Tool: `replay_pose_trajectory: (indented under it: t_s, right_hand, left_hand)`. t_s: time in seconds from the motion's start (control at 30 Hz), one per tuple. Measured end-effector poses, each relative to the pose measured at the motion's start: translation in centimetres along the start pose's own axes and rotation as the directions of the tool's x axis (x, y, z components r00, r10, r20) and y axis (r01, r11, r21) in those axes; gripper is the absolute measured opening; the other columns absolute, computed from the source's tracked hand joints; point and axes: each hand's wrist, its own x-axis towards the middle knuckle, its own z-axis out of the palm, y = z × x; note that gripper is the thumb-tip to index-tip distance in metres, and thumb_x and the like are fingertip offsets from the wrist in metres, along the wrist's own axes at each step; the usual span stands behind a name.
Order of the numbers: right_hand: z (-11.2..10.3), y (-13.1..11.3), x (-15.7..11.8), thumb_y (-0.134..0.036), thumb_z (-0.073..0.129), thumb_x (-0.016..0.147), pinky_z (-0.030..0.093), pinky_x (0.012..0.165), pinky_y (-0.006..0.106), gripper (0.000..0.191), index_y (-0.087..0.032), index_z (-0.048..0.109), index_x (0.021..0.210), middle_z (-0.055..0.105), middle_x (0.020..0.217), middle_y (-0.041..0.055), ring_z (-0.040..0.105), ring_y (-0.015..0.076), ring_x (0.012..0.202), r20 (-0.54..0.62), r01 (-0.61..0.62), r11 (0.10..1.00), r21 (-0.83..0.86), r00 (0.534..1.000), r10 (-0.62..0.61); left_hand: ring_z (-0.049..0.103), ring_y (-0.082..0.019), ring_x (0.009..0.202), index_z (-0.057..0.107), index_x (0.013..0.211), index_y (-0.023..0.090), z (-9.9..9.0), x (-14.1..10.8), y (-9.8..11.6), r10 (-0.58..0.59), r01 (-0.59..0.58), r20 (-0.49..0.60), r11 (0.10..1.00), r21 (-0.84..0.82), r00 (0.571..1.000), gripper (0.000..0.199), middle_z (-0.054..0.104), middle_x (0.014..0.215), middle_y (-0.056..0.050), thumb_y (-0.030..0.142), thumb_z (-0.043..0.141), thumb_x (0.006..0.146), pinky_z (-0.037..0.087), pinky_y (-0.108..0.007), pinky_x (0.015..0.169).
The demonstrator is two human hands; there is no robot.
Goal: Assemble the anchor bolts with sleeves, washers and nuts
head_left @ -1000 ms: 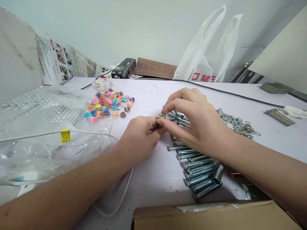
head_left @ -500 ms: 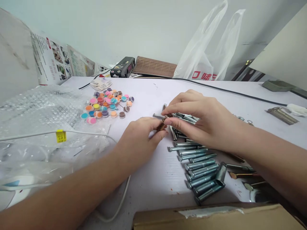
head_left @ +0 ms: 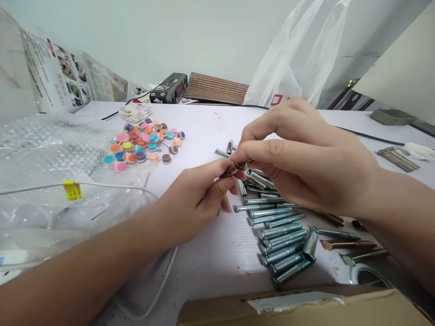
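Left hand (head_left: 195,203), right hand (head_left: 306,158) — both pinching a coppery metal piece (head_left: 231,170); bolts (head_left: 280,231) nearer-right of the fingertips (head_left: 235,156), tabletop (head_left: 200,136) running beyond to its edge.

The bolts (head_left: 280,232) and held tube (head_left: 229,171) are shiny metal.

You are baring both forearms (head_left: 108,262), smooth and tapering into the wrists (head_left: 154,226), while your bare left hand (head_left: 195,194) and right hand (head_left: 306,154) are showing slender, creased fingers (head_left: 282,147).
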Motion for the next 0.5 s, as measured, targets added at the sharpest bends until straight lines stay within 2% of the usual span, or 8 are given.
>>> replay_pose_trajectory:
  t_s: [0.1, 0.2, 0.3, 0.37, 0.43, 0.5]
  right_hand:
    - [-0.1, 0.3, 0.2, -0.009, 0.037, 0.108, 0.043, 0.093, 0.044, 0.030, -0.018, 0.066, 0.110, 0.051, 0.111, 0.0039, 0.051, 0.0317, 0.102, 0.018, -0.027, 0.999, 0.039, 0.999, 0.026]
    - [-0.3, 0.6, 0.7, -0.011, 0.042, 0.105, 0.047, 0.090, 0.045, 0.026, -0.019, 0.067, 0.105, 0.053, 0.106, 0.0057, 0.054, 0.0323, 0.100, 0.020, -0.009, 0.998, 0.068, 1.000, 0.008]
    - [-0.5, 0.5, 1.2, -0.010, 0.056, 0.104, 0.049, 0.083, 0.045, 0.017, -0.020, 0.067, 0.096, 0.054, 0.097, 0.0050, 0.056, 0.0334, 0.090, 0.042, -0.032, 0.999, -0.041, 0.999, 0.033]
    - [-0.4, 0.2, 1.4, -0.006, 0.063, 0.101, 0.049, 0.076, 0.043, 0.017, -0.016, 0.067, 0.089, 0.054, 0.089, 0.0067, 0.055, 0.0340, 0.083, 0.096, -0.063, 0.986, -0.157, 0.992, 0.079]
    - [-0.1, 0.0, 1.5, -0.003, 0.066, 0.097, 0.048, 0.071, 0.041, 0.022, -0.015, 0.064, 0.079, 0.053, 0.079, 0.0071, 0.054, 0.0332, 0.075, 0.161, -0.074, 0.963, -0.257, 0.980, 0.119]
    - [0.3, -0.2, 1.3, -0.001, 0.065, 0.096, 0.044, 0.067, 0.039, 0.033, -0.018, 0.054, 0.069, 0.049, 0.069, 0.0037, 0.052, 0.0303, 0.065, 0.193, -0.104, 0.950, -0.293, 0.967, 0.165]
  left_hand:
    - [0.058, -0.010, 0.061, 0.055, 0.101, 0.015, 0.0, 0.0, 0.4, -0.117, 0.118, 0.037, 0.993, -0.010, 0.992, 0.020, 0.056, 0.070, 0.003, 0.025, 0.037, 0.104, 0.049, -0.024, 0.061]
    - [0.054, -0.009, 0.067, 0.056, 0.094, 0.015, -0.4, 0.0, 0.2, -0.098, 0.096, 0.005, 0.987, 0.132, 0.995, 0.021, 0.056, 0.072, 0.002, 0.024, 0.040, 0.103, 0.044, -0.023, 0.065]
    - [0.048, -0.008, 0.066, 0.054, 0.087, 0.015, -0.6, 0.0, -0.2, -0.048, 0.050, -0.014, 0.973, 0.226, 0.999, 0.022, 0.054, 0.076, 0.002, 0.023, 0.040, 0.103, 0.039, -0.023, 0.063]
    - [0.044, -0.008, 0.061, 0.054, 0.091, 0.015, -0.6, 0.0, -0.3, -0.054, 0.057, -0.017, 0.964, 0.261, 0.998, 0.021, 0.050, 0.072, 0.004, 0.022, 0.037, 0.103, 0.037, -0.023, 0.059]
    - [0.041, -0.009, 0.056, 0.055, 0.097, 0.015, -0.4, 0.1, -0.4, -0.071, 0.069, -0.004, 0.954, 0.293, 0.997, 0.020, 0.047, 0.067, 0.005, 0.020, 0.036, 0.102, 0.034, -0.024, 0.056]
    - [0.041, -0.009, 0.056, 0.054, 0.097, 0.016, -0.4, 0.2, -0.3, -0.081, 0.069, 0.027, 0.947, 0.314, 0.996, 0.018, 0.046, 0.065, 0.006, 0.018, 0.036, 0.100, 0.034, -0.024, 0.056]
